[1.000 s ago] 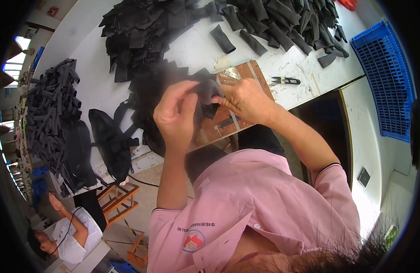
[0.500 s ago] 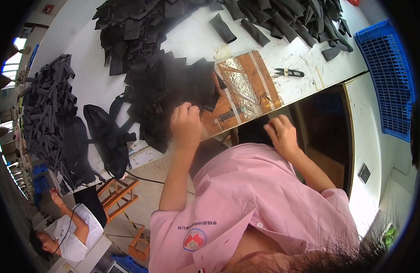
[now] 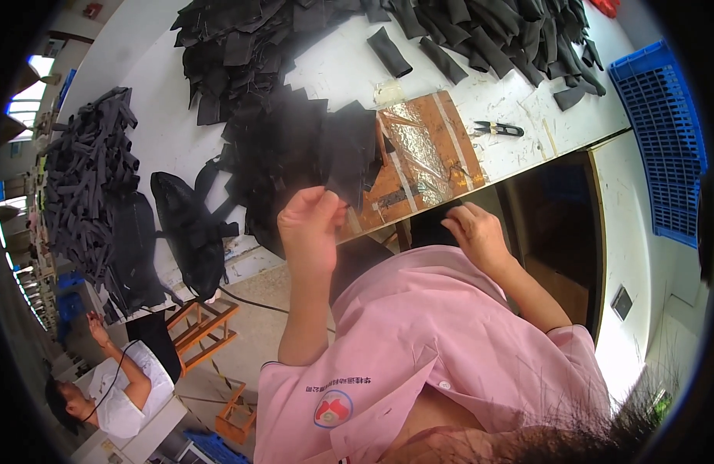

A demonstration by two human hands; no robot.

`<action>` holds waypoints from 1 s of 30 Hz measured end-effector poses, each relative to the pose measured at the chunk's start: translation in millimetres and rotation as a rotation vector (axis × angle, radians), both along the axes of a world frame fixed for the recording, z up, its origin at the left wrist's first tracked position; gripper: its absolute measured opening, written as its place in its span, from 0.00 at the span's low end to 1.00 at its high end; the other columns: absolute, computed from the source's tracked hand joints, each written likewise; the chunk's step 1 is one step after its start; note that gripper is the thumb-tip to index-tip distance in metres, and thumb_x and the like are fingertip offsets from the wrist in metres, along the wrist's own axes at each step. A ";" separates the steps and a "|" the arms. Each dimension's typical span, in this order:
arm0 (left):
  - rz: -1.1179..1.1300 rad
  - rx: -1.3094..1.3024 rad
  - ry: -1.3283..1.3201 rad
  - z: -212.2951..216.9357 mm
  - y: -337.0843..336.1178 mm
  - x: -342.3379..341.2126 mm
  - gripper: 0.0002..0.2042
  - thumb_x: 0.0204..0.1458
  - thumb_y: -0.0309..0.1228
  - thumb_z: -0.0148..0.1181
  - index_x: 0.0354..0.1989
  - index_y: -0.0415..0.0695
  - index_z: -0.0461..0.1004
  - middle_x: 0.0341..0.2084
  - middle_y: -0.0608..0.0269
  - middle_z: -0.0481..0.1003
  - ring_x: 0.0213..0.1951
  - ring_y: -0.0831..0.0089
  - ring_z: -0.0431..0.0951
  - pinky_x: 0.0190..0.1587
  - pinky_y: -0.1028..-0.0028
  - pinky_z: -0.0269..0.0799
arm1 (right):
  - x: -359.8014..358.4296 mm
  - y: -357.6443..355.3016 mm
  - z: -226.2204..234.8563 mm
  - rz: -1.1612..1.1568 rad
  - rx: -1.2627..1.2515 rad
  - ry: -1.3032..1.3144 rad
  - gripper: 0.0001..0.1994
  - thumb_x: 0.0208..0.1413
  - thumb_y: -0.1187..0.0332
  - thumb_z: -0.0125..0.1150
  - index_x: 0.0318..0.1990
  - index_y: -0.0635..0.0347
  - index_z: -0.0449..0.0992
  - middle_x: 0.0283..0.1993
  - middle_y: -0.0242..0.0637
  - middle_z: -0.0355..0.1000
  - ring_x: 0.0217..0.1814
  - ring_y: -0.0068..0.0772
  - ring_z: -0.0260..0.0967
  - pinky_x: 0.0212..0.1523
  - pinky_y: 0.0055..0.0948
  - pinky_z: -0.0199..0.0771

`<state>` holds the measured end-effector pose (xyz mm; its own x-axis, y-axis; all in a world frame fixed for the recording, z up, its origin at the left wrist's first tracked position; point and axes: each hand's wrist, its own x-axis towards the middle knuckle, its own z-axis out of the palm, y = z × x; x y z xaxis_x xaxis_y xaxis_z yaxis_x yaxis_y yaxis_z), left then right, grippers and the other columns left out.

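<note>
My left hand pinches the lower corner of a black fabric piece between thumb and fingers. That piece lies at the right edge of a heap of flat black fabric pieces. Just right of it is a brown wooden board with strips of shiny clear tape across it. My right hand is in front of the table edge, near my waist, its thumb and fingers curled together. Whatever it may hold is hidden or too small to name.
Thread snips lie right of the board. Black fabric tubes are piled at the back right. Narrow black strips and a black padded item lie left. A blue crate stands right. Another person sits far left.
My left hand has closed on the corner of a fabric piece, which now stands out from the heap's edge. My right hand's fingers have drawn together. The view has shifted slightly.
</note>
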<state>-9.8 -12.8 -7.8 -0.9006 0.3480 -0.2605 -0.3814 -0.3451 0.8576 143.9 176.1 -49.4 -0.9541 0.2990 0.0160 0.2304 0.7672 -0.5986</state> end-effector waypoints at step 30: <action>-0.163 -1.244 0.071 -146.7 -154.1 148.6 0.17 0.42 0.40 0.61 0.29 0.36 0.69 0.23 0.52 0.71 0.28 0.62 0.72 0.33 0.67 0.67 | -69.8 -20.9 55.9 -0.237 -1.214 0.105 0.07 0.50 0.70 0.57 0.28 0.66 0.73 0.20 0.26 0.67 0.19 0.12 0.61 0.21 0.12 0.64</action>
